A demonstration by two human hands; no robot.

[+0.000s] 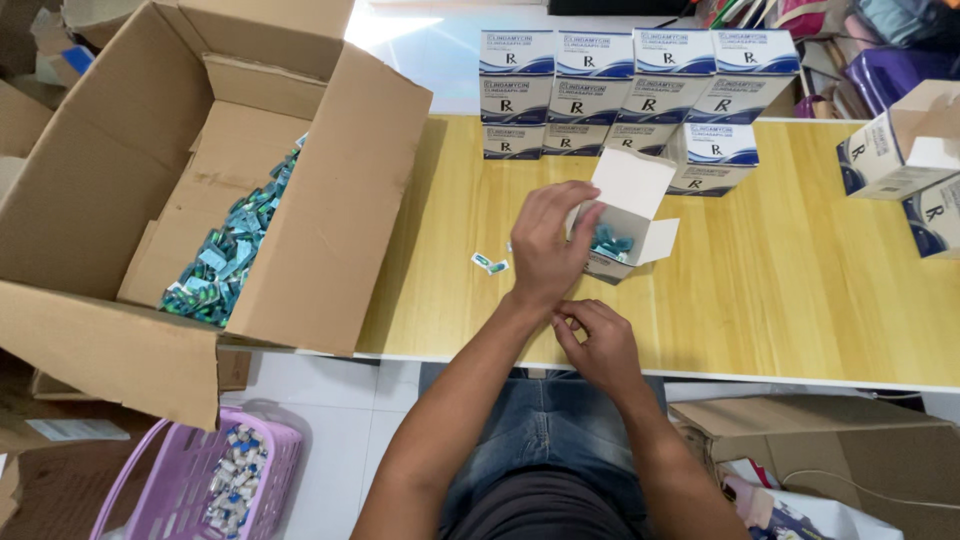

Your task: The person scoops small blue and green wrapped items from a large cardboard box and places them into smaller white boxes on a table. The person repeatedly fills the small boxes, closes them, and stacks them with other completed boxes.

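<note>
Nearest, low at left, a purple basket point(150, 490) holds small packets. Above it a large cardboard box point(330, 200) contains green-blue blister strips point(225, 260). Left hand point(545, 245) pinches the small open white carton point(625, 215) on the yellow table point(800, 290); right hand point(595, 345) curls near the edge. Blue-white cartons point(630, 90) stack behind.

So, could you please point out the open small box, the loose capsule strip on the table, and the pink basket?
open small box point(632, 186): head view, on its raised white lid flap.
loose capsule strip point(490, 264): head view, on its middle.
pink basket point(160, 490): head view, on its left wall.
</note>
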